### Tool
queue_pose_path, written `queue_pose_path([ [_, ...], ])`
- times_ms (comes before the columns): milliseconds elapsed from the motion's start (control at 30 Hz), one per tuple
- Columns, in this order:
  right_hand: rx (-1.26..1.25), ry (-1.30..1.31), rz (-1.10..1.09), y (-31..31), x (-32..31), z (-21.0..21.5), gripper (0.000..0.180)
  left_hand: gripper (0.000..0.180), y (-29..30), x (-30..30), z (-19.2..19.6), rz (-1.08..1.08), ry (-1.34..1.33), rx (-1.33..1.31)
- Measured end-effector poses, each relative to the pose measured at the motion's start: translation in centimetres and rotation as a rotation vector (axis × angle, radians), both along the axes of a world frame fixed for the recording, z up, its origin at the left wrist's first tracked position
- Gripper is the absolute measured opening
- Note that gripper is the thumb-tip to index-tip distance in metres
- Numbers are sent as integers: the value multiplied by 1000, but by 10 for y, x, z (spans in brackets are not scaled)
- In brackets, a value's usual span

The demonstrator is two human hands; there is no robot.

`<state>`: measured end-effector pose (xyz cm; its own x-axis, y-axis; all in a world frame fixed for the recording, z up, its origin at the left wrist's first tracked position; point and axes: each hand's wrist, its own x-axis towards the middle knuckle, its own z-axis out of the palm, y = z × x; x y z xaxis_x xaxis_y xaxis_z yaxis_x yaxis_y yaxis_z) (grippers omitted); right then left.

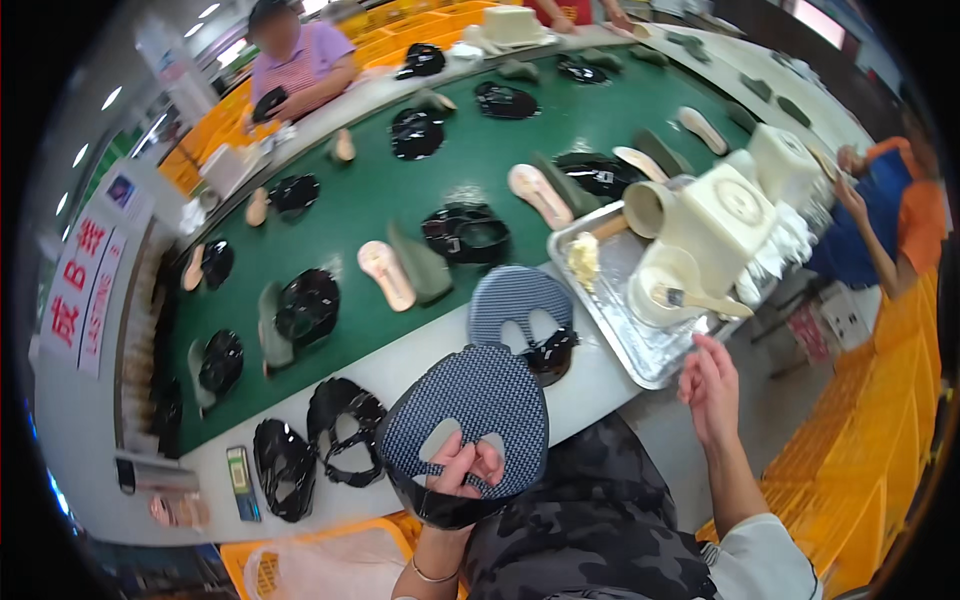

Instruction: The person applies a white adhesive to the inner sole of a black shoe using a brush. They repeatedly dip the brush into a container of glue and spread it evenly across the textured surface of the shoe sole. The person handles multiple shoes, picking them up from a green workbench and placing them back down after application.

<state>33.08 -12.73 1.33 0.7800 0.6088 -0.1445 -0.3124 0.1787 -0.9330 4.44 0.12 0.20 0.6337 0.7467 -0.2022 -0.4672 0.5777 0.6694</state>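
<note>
My left hand (462, 468) grips a shoe upper (468, 405), fingers curled through its cut-outs. Its grey-blue woven lining faces up, with a glossy black edge below. Behind it lies another shoe upper (505, 297), also lining side up, on the white table edge. My right hand (712, 392) hovers beside the near right corner of a metal tray (655, 374), fingers loosely extended and holding nothing. Just beyond those fingertips a brush (708, 301) with a pale handle rests across a cream cup (645, 308) in the tray.
A green conveyor belt (370, 200) carries black uppers, green lasts (420, 265) and pale insoles (385, 275). Two black uppers (285, 470) lie left of my hand. An orange crate (400, 532) stands below; orange crates (800, 500) line the right. Co-workers sit across and at right.
</note>
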Motion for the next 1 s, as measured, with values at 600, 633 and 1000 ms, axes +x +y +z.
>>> queue_pose_path([
  [600,-63,-1027,31,42,47,37,14,8,11,16,16,-377,201,48],
  [633,-92,-1039,83,43,48,40,15,8,15,20,17,-395,200,43],
  [1000,6,-837,190,56,89,40,12,42,43,77,3,-703,42,-120],
])
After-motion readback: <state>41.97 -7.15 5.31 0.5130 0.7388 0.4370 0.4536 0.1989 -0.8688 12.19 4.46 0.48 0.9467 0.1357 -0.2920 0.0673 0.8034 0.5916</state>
